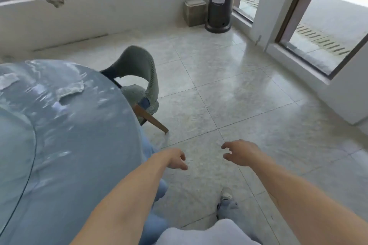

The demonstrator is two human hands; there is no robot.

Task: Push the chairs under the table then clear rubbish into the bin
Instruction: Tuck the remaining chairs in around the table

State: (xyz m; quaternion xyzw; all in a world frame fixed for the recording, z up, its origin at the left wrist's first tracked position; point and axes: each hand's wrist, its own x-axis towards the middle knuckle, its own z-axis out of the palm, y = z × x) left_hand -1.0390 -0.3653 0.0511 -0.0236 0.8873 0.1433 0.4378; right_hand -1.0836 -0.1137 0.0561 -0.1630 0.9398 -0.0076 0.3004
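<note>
A round table [65,145] under a shiny blue cover fills the left side. A grey upholstered chair [142,73] with wooden legs stands at the table's right edge, its seat partly tucked under the top. White crumpled scraps [69,89] lie on the cover. My left hand [177,159] hovers over the floor just right of the table, fingers loosely apart, holding nothing. My right hand [241,152] hangs further right at the same height, fingers spread and curled, also empty. Both hands are nearer than the chair and touch nothing.
A tall dark cylindrical heater [221,0] and a small beige box [194,12] stand in the far corner. A glass door [318,26] lies to the right, a low white wall [99,12] with windows behind. Tiled floor [239,95] stretches ahead. My shoe [226,195] shows below.
</note>
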